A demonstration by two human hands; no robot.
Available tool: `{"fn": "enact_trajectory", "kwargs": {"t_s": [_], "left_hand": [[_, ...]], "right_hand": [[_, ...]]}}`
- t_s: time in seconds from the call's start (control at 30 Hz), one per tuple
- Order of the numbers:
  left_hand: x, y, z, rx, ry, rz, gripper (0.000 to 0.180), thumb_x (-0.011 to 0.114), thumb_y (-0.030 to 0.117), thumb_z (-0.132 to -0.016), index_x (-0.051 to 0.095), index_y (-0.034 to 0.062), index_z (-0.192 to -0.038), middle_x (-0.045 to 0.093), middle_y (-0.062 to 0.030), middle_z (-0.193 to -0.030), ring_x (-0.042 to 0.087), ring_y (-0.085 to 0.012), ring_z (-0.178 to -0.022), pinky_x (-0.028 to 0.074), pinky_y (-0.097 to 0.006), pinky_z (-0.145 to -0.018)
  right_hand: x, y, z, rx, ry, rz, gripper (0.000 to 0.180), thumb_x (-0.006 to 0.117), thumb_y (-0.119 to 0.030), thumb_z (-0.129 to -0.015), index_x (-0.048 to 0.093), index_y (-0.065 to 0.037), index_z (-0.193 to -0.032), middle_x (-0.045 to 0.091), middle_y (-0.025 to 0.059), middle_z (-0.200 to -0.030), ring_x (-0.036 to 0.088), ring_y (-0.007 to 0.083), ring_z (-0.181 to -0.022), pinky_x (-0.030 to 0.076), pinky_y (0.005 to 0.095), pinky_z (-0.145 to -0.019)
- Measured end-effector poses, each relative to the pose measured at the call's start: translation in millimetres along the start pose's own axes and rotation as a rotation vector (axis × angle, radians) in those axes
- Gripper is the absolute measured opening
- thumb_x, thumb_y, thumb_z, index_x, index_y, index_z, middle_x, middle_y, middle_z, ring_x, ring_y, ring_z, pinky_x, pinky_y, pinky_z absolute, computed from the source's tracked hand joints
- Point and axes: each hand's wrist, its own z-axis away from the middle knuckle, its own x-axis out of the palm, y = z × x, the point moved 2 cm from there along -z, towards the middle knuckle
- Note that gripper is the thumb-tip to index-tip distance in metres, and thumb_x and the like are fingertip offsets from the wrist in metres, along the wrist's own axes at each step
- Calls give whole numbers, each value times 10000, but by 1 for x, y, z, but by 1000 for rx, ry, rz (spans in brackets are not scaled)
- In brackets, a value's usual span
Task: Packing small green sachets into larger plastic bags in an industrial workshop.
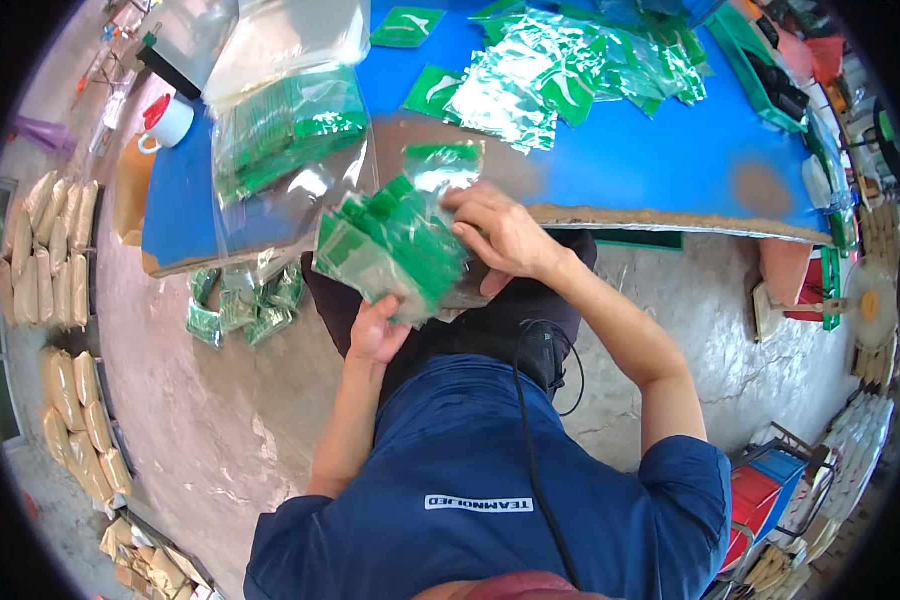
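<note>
My left hand [380, 330] grips the lower edge of a fanned stack of green and clear plastic packets [395, 245], held over my lap at the table edge. My right hand [500, 228] is closed at the stack's right side, with bent fingers and slight blur. Its fingertips hide whatever may be between them. Just beyond them, a single green-topped clear packet [444, 158] lies near the table edge. To the left, a large clear bag [290, 130] holds many more green packets.
A blue worktable [660, 170] with a worn edge spans the front. Loose shiny packets [550, 75] are heaped at its far side. A white mug [168, 122] stands at left, a green tray [755, 65] at far right. Bundled packets [245, 305] sit below the table's left edge.
</note>
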Motion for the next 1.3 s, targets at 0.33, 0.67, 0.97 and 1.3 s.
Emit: {"fn": "enact_trajectory", "kwargs": {"t_s": [0.33,0.67,0.97,1.3], "left_hand": [[5,4,-8,-1,-2,38,612,763,80,-812,500,71,-1364,620,-70,-1267,599,-263,-1188,476,-448,-1037],[-4,10,5,-12,-56,78,679,791,92,-783,479,26,-1382,591,-100,-1327,562,-287,-1243,446,-472,-1069],[14,-1,-5,38,30,40,646,764,89,-812,480,63,-1391,600,-81,-1306,561,-281,-1240,445,-463,-1073],[-12,-3,1,-6,-32,184,706,802,137,-783,481,48,-1406,596,-102,-1339,550,-289,-1262,434,-486,-1083]], "right_hand": [[2,47,-29,240,86,683,301,585,-218,-946,580,-73,-1209,488,194,-1410,414,420,-1348,298,666,-1079],[0,6,2,162,-31,86,269,491,98,-779,572,-13,-1011,625,174,-1220,501,397,-1294,356,512,-1136],[1,12,-28,282,-202,-315,230,489,23,-852,589,19,-1059,646,213,-881,623,403,-779,494,444,-696],[3,25,-12,174,38,532,442,608,-418,-943,608,-15,-1126,554,212,-1316,476,427,-1290,350,597,-1079]]}}
